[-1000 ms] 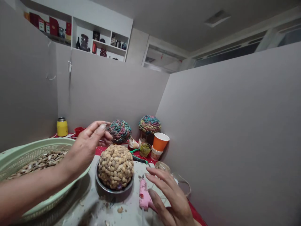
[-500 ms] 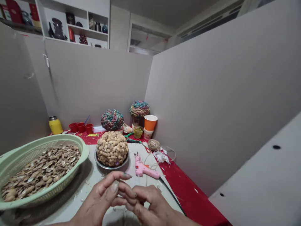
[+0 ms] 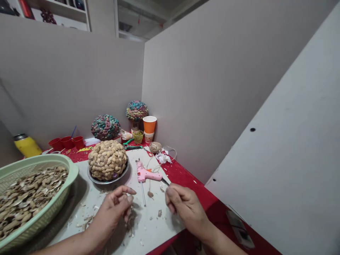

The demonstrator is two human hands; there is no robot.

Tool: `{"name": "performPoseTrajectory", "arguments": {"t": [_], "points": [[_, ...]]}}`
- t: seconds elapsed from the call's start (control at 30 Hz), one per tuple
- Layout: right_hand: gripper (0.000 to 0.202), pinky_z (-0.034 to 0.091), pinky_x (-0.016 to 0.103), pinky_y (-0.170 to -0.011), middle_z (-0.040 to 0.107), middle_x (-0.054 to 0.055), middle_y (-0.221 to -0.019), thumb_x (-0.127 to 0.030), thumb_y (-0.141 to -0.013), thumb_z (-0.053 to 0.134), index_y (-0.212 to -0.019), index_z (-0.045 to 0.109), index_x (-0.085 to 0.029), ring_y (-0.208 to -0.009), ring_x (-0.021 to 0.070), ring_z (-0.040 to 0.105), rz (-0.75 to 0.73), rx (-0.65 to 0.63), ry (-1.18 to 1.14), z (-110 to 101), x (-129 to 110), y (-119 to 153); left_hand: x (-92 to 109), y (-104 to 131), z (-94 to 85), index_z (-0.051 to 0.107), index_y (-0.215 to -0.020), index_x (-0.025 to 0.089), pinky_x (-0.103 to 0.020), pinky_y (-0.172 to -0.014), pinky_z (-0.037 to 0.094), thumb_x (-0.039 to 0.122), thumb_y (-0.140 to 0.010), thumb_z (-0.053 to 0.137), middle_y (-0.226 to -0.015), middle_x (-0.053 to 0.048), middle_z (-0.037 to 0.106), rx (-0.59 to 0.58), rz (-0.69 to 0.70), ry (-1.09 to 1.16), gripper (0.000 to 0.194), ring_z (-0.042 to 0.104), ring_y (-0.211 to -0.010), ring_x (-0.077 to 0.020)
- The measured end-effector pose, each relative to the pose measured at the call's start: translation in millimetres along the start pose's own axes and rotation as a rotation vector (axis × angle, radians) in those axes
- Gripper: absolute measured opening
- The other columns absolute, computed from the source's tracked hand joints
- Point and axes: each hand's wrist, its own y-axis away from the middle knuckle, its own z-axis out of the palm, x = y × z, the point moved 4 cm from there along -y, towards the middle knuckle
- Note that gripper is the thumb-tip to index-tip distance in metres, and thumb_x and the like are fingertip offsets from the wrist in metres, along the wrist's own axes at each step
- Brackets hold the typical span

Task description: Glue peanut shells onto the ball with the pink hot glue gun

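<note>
My left hand (image 3: 117, 207) hovers over the pale board (image 3: 156, 219), index finger stretched out and the other fingers loosely bent, nothing seen in it. To the right, my right hand (image 3: 183, 203) is closed, thumb against the fingers; what it may hold is hidden. The black cord of the pink glue gun (image 3: 148, 174) runs up to and behind this hand. A pale rod (image 3: 143, 194) lies below the gun. Left of the gun, a ball covered in peanut shells (image 3: 107, 159) rests in a metal bowl (image 3: 108, 181).
A green basket (image 3: 73, 170) of shells (image 3: 29, 198) stands at left. Behind are a yellow bottle (image 3: 26, 146), red cups (image 3: 67, 142), two colourful shell balls (image 3: 105, 126), an orange cup (image 3: 149, 124) and a twine ball (image 3: 155, 147). Shell bits (image 3: 86, 222) are scattered nearby.
My hands, which were together, have moved apart, the right one going right towards the glue gun's cord. The view has shifted to the right and down. The pale rod now shows.
</note>
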Motion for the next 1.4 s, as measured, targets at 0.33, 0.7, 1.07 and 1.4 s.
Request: {"name": "performPoseTrajectory", "arguments": {"t": [0.33,0.7,1.07,1.4], "points": [[0.072,0.04,0.044,-0.102,0.049,0.014,-0.144,-0.068,-0.087,0.058,-0.145,0.045,-0.027,-0.128,0.0278,0.05,0.355,-0.282,-0.88,32,8,8,19,-8,27.9,0.067,-0.108,0.024,-0.03,-0.072,0.052,0.021,-0.082,0.07,-0.099,-0.007,0.068,0.024,0.702,-0.56,0.027,0.063,-0.081,-0.0184],[0.042,0.038,0.048,-0.105,0.057,0.018,-0.135,-0.036,-0.096,0.053,-0.132,0.055,-0.014,-0.125,0.0302,0.051,-0.057,-0.195,0.577,-35,35,-44,16,-14,7.2,0.059,-0.064,0.021,-0.025,-0.055,0.037,0.036,-0.092,0.056,-0.056,0.003,0.049,0.169,0.632,-0.702,0.032,0.044,-0.054,-0.0133],[0.032,0.047,0.041,-0.089,0.068,0.014,-0.113,-0.025,-0.092,0.058,-0.122,0.06,-0.014,-0.102,0.0299,0.061,-0.114,-0.517,0.84,0,71,-81,-18,-11,3.3,0.058,-0.077,0.02,-0.026,-0.063,0.044,0.025,-0.092,0.054,-0.071,-0.003,0.064,0.031,0.654,-0.787,0.016,0.058,-0.065,-0.016],[0.043,0.045,0.043,-0.102,0.058,0.018,-0.134,-0.031,-0.098,0.046,-0.137,0.051,-0.012,-0.12,0.03,0.057,-0.114,-0.499,0.782,-2,91,-82,-31,-18,1.5,0.056,-0.096,0.023,-0.023,-0.049,0.034,0.027,-0.096,0.043,-0.06,0.001,0.052,-0.115,0.782,-0.853,0.014,0.045,-0.049,-0.0124]]}}
